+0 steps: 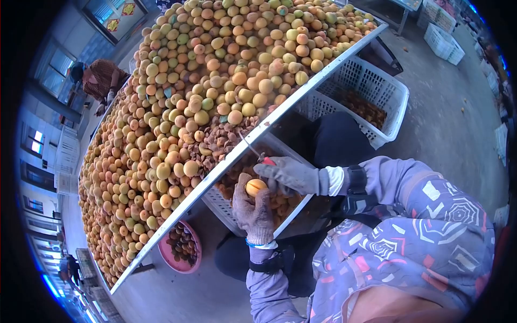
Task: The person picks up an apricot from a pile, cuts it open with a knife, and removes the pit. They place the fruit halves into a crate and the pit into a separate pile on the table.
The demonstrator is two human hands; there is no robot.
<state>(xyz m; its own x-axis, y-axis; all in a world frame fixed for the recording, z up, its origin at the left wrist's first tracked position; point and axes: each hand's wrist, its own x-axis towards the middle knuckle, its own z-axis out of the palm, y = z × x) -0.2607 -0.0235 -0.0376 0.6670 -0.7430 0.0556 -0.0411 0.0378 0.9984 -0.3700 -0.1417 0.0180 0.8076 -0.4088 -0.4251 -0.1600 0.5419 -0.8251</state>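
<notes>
My left hand [253, 210], in a grey work glove, holds a yellow-orange apricot [255, 187] over a white crate. My right hand [291, 175], also gloved, grips a small knife [253, 151] with a red handle; its thin blade points up and left toward the table edge. The two hands are close together, the knife hand just above and right of the fruit. A large heap of apricots [215, 86] covers the long table in front of me.
A metal rim [301, 97] edges the table. A white crate [377, 91] with dark pits stands at right, another crate [221, 202] with cut fruit sits under my hands. A pink basin [180, 247] lies below. Another person [102, 81] works at the far side.
</notes>
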